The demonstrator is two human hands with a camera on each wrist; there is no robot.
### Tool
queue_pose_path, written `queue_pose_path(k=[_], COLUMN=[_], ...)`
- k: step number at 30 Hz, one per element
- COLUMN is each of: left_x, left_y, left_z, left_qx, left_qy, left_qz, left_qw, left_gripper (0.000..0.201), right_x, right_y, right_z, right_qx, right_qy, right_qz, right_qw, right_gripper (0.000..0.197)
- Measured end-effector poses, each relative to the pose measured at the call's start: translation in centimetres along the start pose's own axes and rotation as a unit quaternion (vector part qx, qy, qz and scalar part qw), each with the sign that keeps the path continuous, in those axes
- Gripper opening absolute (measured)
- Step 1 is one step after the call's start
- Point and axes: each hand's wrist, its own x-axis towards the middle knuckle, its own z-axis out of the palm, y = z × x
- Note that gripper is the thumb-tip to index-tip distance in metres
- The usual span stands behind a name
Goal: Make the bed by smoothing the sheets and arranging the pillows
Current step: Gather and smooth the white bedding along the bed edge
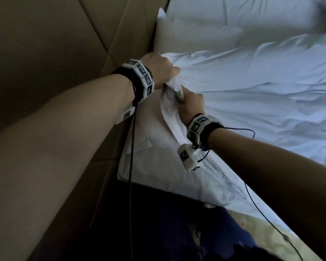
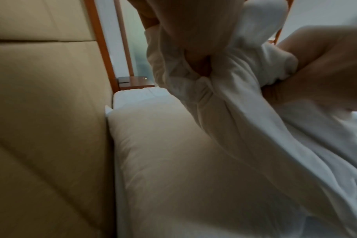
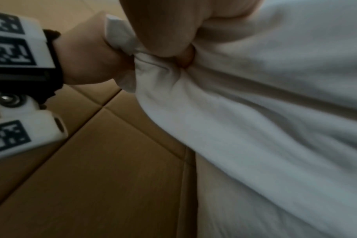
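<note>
The white sheet (image 1: 252, 87) covers most of the bed, wrinkled, with its top edge bunched up near the headboard (image 1: 64, 34). That gathered edge (image 1: 169, 102) is lifted off the mattress between 2 hands that sit close together. The left hand (image 1: 162, 70) is a closed fist around the fabric at the upper end of the bunch, right by the headboard; the left wrist view shows cloth squeezed between its curled fingers (image 2: 196, 48). The right hand (image 1: 193, 104) grips the same edge just below, its fingers also wrapped tight on the cloth, and the sheet fans out from this grip in taut folds across the bed.

Under the raised edge lies 1 white pillow (image 1: 158, 166), flat on the mattress beside the headboard. A second pillow (image 1: 186, 36) lies farther along the same padded tan panel, partly overlapped by the sheet.

Both wrists carry bands of white blocks printed with black markers (image 1: 143, 76), and thin dark cables (image 1: 131, 166) hang from them. In the left wrist view a wooden bedside stand (image 2: 137, 82) shows past the far pillow.
</note>
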Motion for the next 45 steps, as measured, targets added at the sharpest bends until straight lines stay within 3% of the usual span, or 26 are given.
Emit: queue_pose_path(k=[4, 7, 11, 15, 20, 27, 29, 32, 34, 36, 39, 41, 45], left_x=[-5.3, -9.4, -11.9, -13.7, -17.8, -25.3, -27.5, -28.3, -27.6, -26.7, -24.0, -21.0, -13.8], left_y=[-2.1, -2.4, 1.4, 5.1, 9.7, 15.8, 18.3, 21.3, 22.2, 22.7, 23.1, 22.9, 21.8], left_z=[1.2, 2.9, 5.0, 6.5, 7.9, 12.2, 13.8, 15.6, 16.5, 17.3, 17.5, 16.7, 15.4], left_qx=[0.003, 0.006, 0.003, -0.031, -0.021, -0.113, -0.133, -0.143, -0.152, -0.141, -0.139, -0.135, -0.115], left_qy=[-0.043, -0.09, -0.176, -0.226, -0.273, -0.313, -0.32, -0.306, -0.31, -0.336, -0.356, -0.305, -0.22], left_qz=[-0.063, -0.137, -0.194, -0.176, -0.148, -0.236, -0.272, -0.285, -0.282, -0.252, -0.199, -0.193, -0.2], left_qw=[0.997, 0.986, 0.965, 0.958, 0.95, 0.913, 0.898, 0.897, 0.895, 0.896, 0.903, 0.923, 0.948], left_gripper=[0.025, 0.032, 0.037, 0.037, 0.032, 0.031, 0.031, 0.034, 0.035, 0.036, 0.039, 0.04, 0.042], right_x=[-0.6, -2.4, -6.3, -9.0, -13.5, -20.3, -22.3, -22.3, -20.1, -17.0, -11.7, -8.5, -3.2], right_y=[-4.9, -8.6, -11.1, -8.6, -6.0, -5.2, -4.6, -3.1, -1.4, 0.8, 4.3, 6.8, 10.9], right_z=[2.8, 5.6, 10.8, 13.8, 14.2, 18.8, 20.0, 19.7, 18.5, 16.8, 13.4, 11.3, 7.9], right_qx=[-0.009, -0.018, -0.051, -0.114, -0.111, -0.127, -0.144, -0.169, -0.158, -0.197, -0.223, -0.252, -0.332], right_qy=[-0.031, -0.094, -0.168, -0.231, -0.281, -0.353, -0.399, -0.451, -0.464, -0.453, -0.353, -0.255, -0.143], right_qz=[-0.028, -0.055, -0.103, -0.162, -0.225, -0.3, -0.313, -0.331, -0.332, -0.325, -0.29, -0.302, -0.308], right_qw=[0.999, 0.994, 0.979, 0.952, 0.926, 0.877, 0.85, 0.811, 0.806, 0.807, 0.861, 0.883, 0.88], right_gripper=[0.029, 0.029, 0.03, 0.025, 0.025, 0.025, 0.025, 0.026, 0.045, 0.057, 0.037, 0.035, 0.06])
